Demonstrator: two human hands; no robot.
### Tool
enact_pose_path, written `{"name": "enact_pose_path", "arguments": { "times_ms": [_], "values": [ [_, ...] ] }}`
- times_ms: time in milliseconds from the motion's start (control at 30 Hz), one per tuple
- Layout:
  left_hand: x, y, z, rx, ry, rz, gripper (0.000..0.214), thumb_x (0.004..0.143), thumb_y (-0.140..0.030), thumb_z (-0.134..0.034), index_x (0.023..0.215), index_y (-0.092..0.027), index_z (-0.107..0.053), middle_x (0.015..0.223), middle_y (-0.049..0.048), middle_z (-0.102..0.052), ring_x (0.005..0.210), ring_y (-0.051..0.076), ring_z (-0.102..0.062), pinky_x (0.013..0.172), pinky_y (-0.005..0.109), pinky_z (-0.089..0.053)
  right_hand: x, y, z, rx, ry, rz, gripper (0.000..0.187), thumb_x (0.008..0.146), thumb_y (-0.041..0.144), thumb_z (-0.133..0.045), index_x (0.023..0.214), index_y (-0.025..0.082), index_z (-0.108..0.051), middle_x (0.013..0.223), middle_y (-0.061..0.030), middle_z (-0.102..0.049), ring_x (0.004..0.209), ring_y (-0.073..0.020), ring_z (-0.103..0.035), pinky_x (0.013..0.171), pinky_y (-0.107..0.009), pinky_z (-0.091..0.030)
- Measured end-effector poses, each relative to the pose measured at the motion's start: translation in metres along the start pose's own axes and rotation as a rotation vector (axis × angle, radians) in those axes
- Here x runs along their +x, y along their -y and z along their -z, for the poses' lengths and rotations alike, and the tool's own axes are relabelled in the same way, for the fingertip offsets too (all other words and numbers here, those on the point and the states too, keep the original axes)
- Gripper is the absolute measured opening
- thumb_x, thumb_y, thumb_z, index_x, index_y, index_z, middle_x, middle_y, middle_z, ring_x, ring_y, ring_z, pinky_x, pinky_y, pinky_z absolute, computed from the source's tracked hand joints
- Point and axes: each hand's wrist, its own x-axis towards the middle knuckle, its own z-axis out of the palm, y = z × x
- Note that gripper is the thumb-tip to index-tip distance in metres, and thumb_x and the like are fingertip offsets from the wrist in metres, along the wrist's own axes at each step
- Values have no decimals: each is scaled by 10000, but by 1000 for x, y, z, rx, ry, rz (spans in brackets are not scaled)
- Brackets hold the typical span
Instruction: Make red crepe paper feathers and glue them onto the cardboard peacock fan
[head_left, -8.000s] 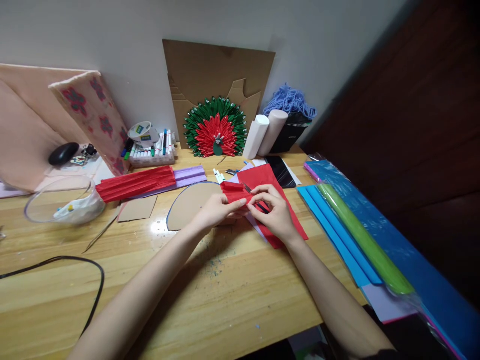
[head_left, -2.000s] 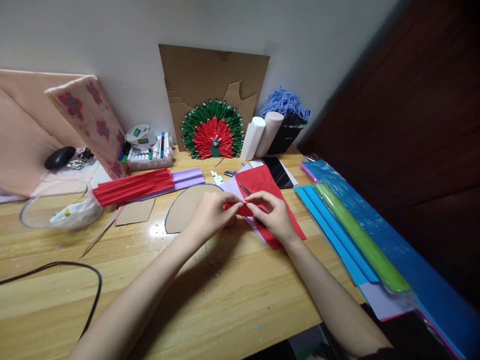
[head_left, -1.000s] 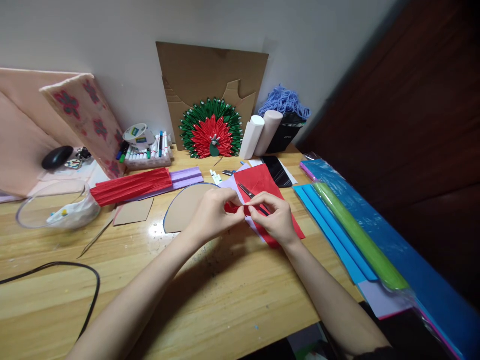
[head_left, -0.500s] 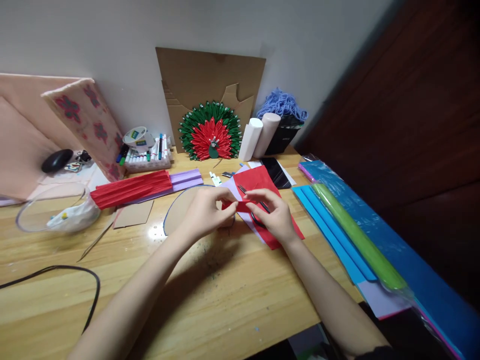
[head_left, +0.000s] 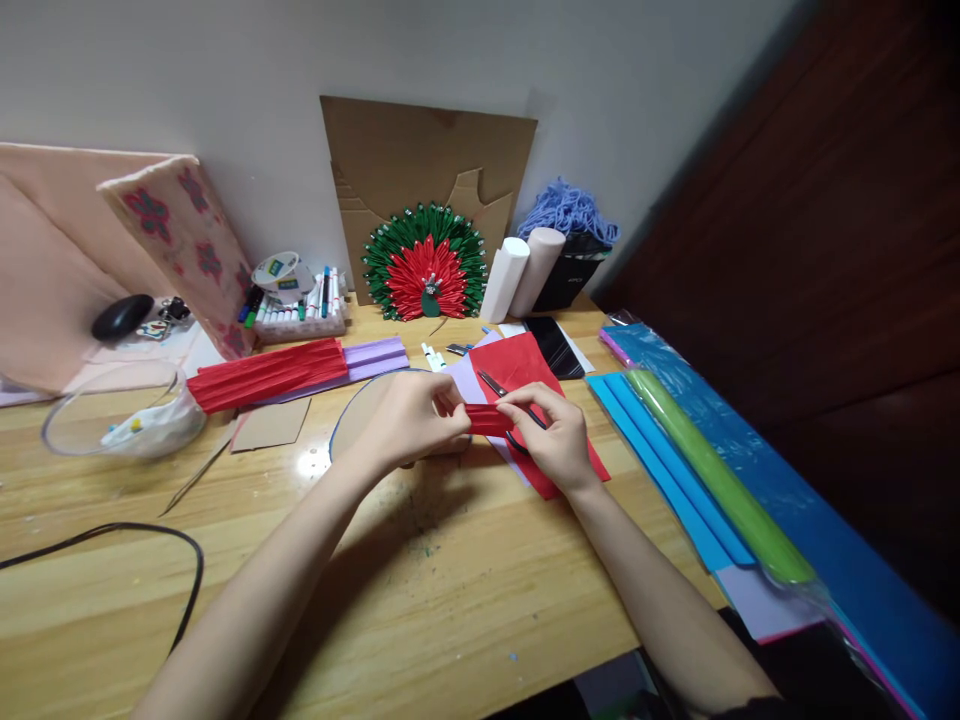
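Note:
My left hand (head_left: 414,415) and my right hand (head_left: 551,438) both pinch a small folded strip of red paper (head_left: 486,419) between them, just above the wooden table (head_left: 420,590). Under the hands lie a red paper sheet (head_left: 517,365) with scissors (head_left: 495,385) on it and a half-round cardboard piece (head_left: 356,410) with a blue edge. Both hands' fingers are closed on the strip.
A pleated red and purple paper bundle (head_left: 285,368) lies to the left, beside a glass bowl (head_left: 120,412) and a black cable (head_left: 112,540). A green-and-red paper peacock (head_left: 427,265) leans on cardboard at the wall. Blue sheets and a green roll (head_left: 720,480) fill the right side.
The red paper has been folded down from a wider pleated piece into a narrow strip. The hands stayed in the same spot, fingers shifting along the strip.

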Motion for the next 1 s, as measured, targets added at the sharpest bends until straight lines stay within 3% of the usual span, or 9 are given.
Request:
{"name": "enact_pose_path", "arguments": {
  "times_ms": [100, 167, 233, 367, 500, 633, 800, 1000],
  "values": [
    [2, 15, 10, 45, -161, 20, 76, 641, -166, -550, 605, -160, -617, 598, 3, -629, 563, 116, -543, 550, 226, -392, 6, -8, 7, 67, -144, -50, 89, 792, 278, -605, 774, 195, -629, 754, -35, -647, 724, -180, -608, 685, -315, -486],
    [3, 20, 17, 2, -191, 49, 88, 663, -198, -564, 618, -154, -625, 615, 13, -644, 566, 119, -549, 538, 224, -391, 9, -12, 9, 92, -220, -74, 102, 780, 291, -619, 793, 191, -633, 752, -35, -653, 713, -180, -615, 667, -311, -498],
    [4, 19, 18, -81, -117, 73, 138, 702, -248, -570, 641, -149, -644, 638, 28, -664, 572, 125, -567, 529, 224, -400, 8, -13, 7, 97, -247, -68, 99, 774, 289, -627, 801, 194, -641, 759, -34, -656, 714, -180, -619, 667, -312, -506],
    [3, 8, 2, -319, 201, 144, 293, 770, -401, -549, 708, -144, -674, 721, 66, -699, 670, 162, -627, 608, 254, -464, -1, -7, 0, 32, -208, 61, 68, 780, 230, -621, 835, 214, -658, 820, -44, -658, 766, -191, -628, 707, -335, -510],
    [4, 1, -15, -739, 375, 368, 482, 786, -550, -481, 843, -112, -674, 844, 116, -707, 758, 167, -651, 728, 293, -501, -7, -6, -1, -102, -127, 270, 157, 775, 160, -613, 886, 257, -664, 847, -41, -683, 811, -206, -633, 753, -367, -506],
    [4, 1, -17, -1061, 406, 447, 507, 782, -563, -488, 890, -104, -673, 853, 130, -705, 781, 163, -660, 788, 295, -495, -7, -7, 3, -175, -59, 382, 201, 767, 152, -618, 918, 278, -663, 860, -33, -696, 810, -208, -635, 731, -366, -505],
    [4, 5, -16, -1158, 445, 506, 325, 757, -403, -609, 882, -111, -678, 838, 119, -712, 784, 158, -667, 791, 281, -489, -5, -4, 5, -217, 18, 420, 212, 773, 147, -610, 927, 281, -667, 875, -32, -692, 796, -202, -618, 721, -361, -487],
    [4, 6, -18, -1136, 416, 506, 274, 747, -355, -619, 844, -105, -678, 799, 111, -715, 764, 164, -670, 784, 291, -495, -1, -1, 2, -129, 41, 264, 94, 784, 180, -612, 837, 246, -652, 911, -50, -600, 893, -202, -575, 813, -369, -462]
  ]
}}
